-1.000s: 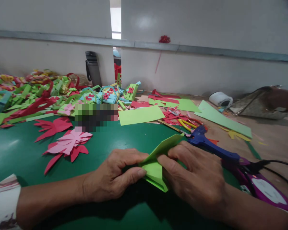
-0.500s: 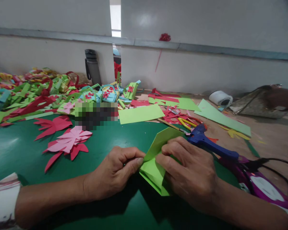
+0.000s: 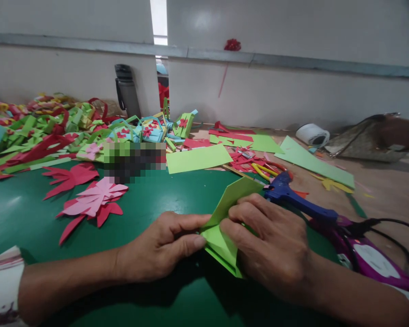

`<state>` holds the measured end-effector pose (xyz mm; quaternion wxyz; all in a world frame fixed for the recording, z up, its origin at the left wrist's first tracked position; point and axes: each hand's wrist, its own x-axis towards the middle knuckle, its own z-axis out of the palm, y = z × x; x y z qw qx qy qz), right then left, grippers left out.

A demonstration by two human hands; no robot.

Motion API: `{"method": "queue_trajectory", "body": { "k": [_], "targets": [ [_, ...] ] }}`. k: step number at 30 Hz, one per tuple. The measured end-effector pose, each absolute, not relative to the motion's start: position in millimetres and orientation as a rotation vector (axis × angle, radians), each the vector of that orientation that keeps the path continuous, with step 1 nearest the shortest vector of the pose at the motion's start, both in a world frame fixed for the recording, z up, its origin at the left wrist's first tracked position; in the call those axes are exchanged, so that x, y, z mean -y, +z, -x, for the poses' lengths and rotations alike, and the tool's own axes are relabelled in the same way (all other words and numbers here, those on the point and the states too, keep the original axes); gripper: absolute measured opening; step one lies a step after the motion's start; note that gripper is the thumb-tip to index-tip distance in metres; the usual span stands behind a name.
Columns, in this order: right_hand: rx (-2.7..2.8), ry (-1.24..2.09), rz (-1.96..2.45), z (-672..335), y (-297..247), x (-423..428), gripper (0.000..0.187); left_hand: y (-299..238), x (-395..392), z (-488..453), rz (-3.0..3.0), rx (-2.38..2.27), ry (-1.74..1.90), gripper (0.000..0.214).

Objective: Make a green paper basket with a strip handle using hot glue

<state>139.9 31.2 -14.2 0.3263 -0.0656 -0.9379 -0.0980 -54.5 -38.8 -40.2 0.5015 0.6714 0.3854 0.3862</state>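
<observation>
A folded piece of lime green paper (image 3: 221, 243) is held between my hands above the green table. My left hand (image 3: 167, 245) pinches its left edge, with the index finger reaching behind the raised flap and the thumb in front. My right hand (image 3: 269, 236) is closed around the right side, its curled fingers pressed into the fold. Some of those fingertips are hidden by the paper. Just beyond my right hand lies a blue hot glue gun (image 3: 296, 202). Pink and red paper flowers (image 3: 97, 197) rest on the table to the left.
Several coloured paper pieces and small paper bags (image 3: 30, 131) are heaped at the back left, near a grey bottle (image 3: 127, 97). Flat green sheets (image 3: 199, 159), yellow-handled scissors (image 3: 264, 171) and a white roll (image 3: 312, 135) lie farther back. A purple device (image 3: 375, 259) with cables sits at right.
My left index finger has straightened and slid farther behind the green paper's flap. The paper's lower edge has tilted slightly. The view has shifted a little.
</observation>
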Motion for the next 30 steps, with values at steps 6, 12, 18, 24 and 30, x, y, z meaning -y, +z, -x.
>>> {"method": "queue_trajectory", "body": {
  "k": [6, 12, 18, 24, 30],
  "targets": [
    [2.459, -0.234, 0.179, -140.3, -14.8, -30.8, 0.027, -39.3, 35.5, 50.9, -1.187, -0.721, 0.886, 0.033],
    [2.452, -0.280, 0.189, -137.7, -14.8, -31.9, 0.031, -43.9, 34.4, 52.1, -1.168, -0.740, 0.874, 0.034],
    [2.449, -0.287, 0.199, -136.0, -16.4, -32.5, 0.028, -39.7, 36.1, 50.7, -1.277, -0.785, 0.891, 0.032],
    [2.462, -0.263, 0.179, -136.7, -18.0, -33.0, 0.023, -39.6, 37.5, 52.0, -1.447, -0.975, 0.883, 0.032],
    [2.468, -0.216, 0.171, -139.8, -15.2, -34.2, 0.020, -42.2, 40.0, 53.2, -1.552, -1.104, 0.839, 0.034]
  ]
}}
